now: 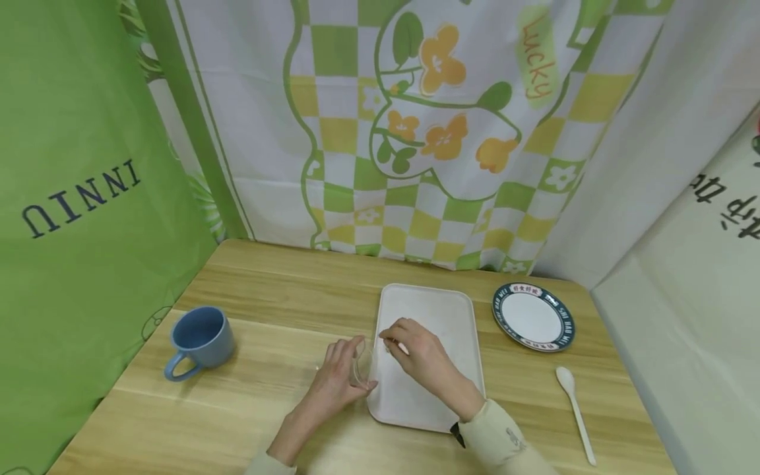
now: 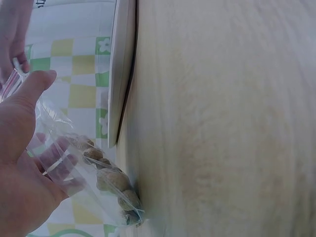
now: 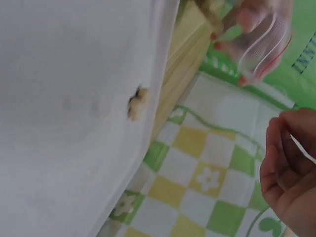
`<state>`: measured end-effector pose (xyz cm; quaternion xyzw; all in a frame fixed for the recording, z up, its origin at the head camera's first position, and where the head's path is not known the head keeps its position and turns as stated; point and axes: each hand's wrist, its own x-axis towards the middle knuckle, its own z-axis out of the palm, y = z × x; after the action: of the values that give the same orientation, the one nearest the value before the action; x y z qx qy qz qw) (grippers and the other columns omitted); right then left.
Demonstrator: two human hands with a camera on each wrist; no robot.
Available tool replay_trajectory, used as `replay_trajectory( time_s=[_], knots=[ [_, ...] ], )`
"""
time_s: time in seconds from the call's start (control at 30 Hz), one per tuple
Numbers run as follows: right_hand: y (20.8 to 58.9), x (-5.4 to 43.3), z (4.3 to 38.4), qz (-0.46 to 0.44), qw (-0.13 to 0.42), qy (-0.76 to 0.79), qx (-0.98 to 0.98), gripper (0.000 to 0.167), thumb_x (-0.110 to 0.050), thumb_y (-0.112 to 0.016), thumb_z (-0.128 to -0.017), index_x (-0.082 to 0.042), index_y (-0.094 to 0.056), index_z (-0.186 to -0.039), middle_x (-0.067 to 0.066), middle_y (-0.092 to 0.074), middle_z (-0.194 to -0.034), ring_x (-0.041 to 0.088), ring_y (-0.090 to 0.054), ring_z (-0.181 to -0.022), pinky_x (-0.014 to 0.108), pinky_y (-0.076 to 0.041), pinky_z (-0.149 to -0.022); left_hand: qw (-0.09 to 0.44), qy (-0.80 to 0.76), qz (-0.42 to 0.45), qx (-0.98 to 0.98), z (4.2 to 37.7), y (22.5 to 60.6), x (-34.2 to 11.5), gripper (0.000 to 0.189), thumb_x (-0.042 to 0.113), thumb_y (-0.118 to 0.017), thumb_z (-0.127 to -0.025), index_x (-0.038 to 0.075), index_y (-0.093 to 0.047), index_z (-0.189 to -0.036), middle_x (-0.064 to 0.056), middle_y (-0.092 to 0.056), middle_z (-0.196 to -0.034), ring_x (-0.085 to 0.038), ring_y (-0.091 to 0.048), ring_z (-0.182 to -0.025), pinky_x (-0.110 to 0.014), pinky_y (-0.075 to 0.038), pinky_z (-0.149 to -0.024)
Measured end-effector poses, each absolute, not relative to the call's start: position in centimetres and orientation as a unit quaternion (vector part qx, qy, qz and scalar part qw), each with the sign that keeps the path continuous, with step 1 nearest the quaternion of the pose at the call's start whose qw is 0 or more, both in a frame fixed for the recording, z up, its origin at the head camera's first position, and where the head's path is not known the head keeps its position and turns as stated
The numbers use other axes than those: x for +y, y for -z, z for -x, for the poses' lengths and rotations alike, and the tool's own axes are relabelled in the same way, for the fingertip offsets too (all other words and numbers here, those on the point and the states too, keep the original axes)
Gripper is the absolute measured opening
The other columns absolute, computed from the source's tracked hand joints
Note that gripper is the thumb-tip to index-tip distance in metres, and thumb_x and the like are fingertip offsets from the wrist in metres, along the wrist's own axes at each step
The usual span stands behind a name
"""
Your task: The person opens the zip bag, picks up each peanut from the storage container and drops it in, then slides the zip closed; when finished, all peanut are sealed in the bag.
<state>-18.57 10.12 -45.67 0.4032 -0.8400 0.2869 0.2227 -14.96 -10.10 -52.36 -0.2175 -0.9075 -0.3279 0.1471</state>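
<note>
My left hand (image 1: 340, 379) grips a clear zip bag (image 1: 363, 364) at the left edge of the white tray (image 1: 436, 307). Brown knobbly pieces (image 2: 112, 180), like unshelled peanuts, fill the bag's lower part in the left wrist view. Its zip mouth, with a red line, points up by the thumb. Over the tray's left side hovers my right hand (image 1: 421, 359), fingers curled and tips brought together beside the bag mouth. Nothing shows between those fingertips in the right wrist view. A small tan knobbly piece (image 3: 139, 102) lies on the tray near its rim.
A blue mug (image 1: 204, 340) stands at the left of the wooden table (image 1: 279, 284). To the right are a green-rimmed plate (image 1: 532, 318) and a white spoon (image 1: 574, 412). Checked cloth (image 1: 410, 218) hangs behind the table, with green cloth (image 1: 89, 277) at the left.
</note>
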Motion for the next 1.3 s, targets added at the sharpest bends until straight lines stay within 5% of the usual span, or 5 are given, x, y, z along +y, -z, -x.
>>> replay_trajectory(
  time_s=[0.1,0.4,0.87,1.3],
  knots=[
    [46.1,10.8,19.5,-0.343,0.206,-0.303,-0.865,0.016,0.001,-0.074,-0.081,-0.009,-0.071,-0.092,-0.001,-0.065,-0.086,0.011,-0.060,-0.076,0.023,-0.051,-0.062,0.141,0.329,0.214,-0.909,15.0,52.4,-10.2,0.083,0.029,-0.084,-0.070,0.003,-0.042,-0.136,0.001,-0.046,-0.104,-0.014,-0.043,-0.097,-0.027,-0.047,-0.076],
    [49.7,11.2,21.5,-0.232,0.042,-0.252,-0.938,0.020,-0.005,-0.069,-0.086,-0.004,-0.070,-0.106,0.008,-0.066,-0.097,0.022,-0.063,-0.084,0.037,-0.054,-0.068,0.132,0.328,0.207,-0.912,14.9,52.2,-10.4,0.082,0.032,-0.083,-0.071,0.006,-0.042,-0.137,0.002,-0.047,-0.105,-0.014,-0.043,-0.099,-0.027,-0.049,-0.078],
    [51.8,10.3,22.5,-0.235,0.049,-0.225,-0.944,0.013,-0.011,-0.070,-0.086,-0.004,-0.071,-0.097,0.001,-0.058,-0.077,0.013,-0.054,-0.068,0.029,-0.048,-0.060,0.155,0.324,0.202,-0.911,14.9,52.6,-10.2,0.081,0.031,-0.084,-0.068,0.006,-0.044,-0.134,0.004,-0.046,-0.101,-0.013,-0.043,-0.094,-0.025,-0.048,-0.073],
    [50.6,10.9,21.6,-0.251,0.047,-0.335,-0.907,0.012,0.006,-0.071,-0.078,-0.001,-0.064,-0.086,0.000,-0.060,-0.072,0.007,-0.052,-0.064,0.022,-0.045,-0.057,0.175,0.326,0.202,-0.907,15.0,52.9,-10.1,0.082,0.031,-0.085,-0.066,0.006,-0.045,-0.133,0.006,-0.044,-0.099,-0.013,-0.042,-0.094,-0.024,-0.048,-0.072]
  ],
)
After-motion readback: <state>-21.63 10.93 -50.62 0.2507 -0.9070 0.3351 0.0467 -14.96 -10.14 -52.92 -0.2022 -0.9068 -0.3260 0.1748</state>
